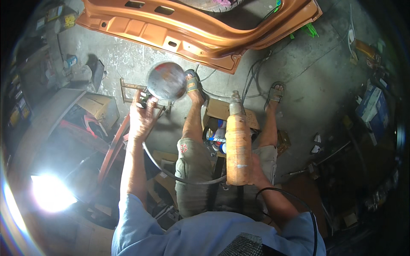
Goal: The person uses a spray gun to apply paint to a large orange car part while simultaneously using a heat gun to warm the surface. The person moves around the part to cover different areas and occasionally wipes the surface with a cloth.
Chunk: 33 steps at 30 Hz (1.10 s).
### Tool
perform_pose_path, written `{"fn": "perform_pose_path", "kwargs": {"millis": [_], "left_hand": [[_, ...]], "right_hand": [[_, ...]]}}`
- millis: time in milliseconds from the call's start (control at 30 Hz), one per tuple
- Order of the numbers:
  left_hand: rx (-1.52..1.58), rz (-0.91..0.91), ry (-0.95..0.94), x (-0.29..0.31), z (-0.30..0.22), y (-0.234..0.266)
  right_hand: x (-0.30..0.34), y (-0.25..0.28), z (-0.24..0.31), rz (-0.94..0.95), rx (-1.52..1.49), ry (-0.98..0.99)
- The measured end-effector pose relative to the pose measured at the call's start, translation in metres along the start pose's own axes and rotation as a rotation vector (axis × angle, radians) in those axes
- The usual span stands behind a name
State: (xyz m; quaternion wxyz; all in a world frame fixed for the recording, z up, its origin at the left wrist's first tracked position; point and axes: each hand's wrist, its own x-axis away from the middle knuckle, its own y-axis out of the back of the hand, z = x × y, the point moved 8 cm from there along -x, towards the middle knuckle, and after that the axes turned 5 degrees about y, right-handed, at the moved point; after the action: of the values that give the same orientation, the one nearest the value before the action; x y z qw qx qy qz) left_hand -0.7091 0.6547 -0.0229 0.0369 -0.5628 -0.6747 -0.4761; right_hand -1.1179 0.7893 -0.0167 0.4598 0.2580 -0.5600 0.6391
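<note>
My left hand [143, 115] is closed around a spray gun, whose dark body [146, 97] shows by my fingers. Above it the round grey paint cup [166, 81], smeared with reddish marks, hides most of the gun. A grey hose [164, 170] curves from beneath my left wrist toward my lap. In my right hand [258, 173] is an orange heat gun [238, 149] with a metal nozzle [235, 100] pointing away from me. Its body covers most of my right fingers. Beyond both tools stands an orange car body panel [192, 34], apart from them.
An open cardboard box [218, 109] with several cans sits between my legs. Cables [252, 77] cross the concrete floor [299, 55]. A bright lamp [53, 194] shines at left near red parts [113, 149] and a carton [100, 106]. Blue boxes [373, 106] lie at right.
</note>
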Motion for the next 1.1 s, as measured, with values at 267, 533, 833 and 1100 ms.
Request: {"fn": "perform_pose_path", "kwargs": {"millis": [267,533,833,1100], "left_hand": [[0.383,0.287,0.076,0.041,0.023,-0.065],[0.369,-0.371,0.239,-0.053,0.078,0.114],[-0.054,-0.748,0.07,-0.182,0.087,0.284],[0.089,0.123,0.009,-0.201,0.01,0.151]], "right_hand": [[0.021,0.049,-0.025,-0.115,-0.08,-0.155],[-0.071,-0.023,-0.015,0.14,0.542,0.099],[-0.167,-0.158,-0.015,0.294,0.082,-0.011],[-0.131,-0.138,-0.045,0.206,0.092,-0.051]]}}
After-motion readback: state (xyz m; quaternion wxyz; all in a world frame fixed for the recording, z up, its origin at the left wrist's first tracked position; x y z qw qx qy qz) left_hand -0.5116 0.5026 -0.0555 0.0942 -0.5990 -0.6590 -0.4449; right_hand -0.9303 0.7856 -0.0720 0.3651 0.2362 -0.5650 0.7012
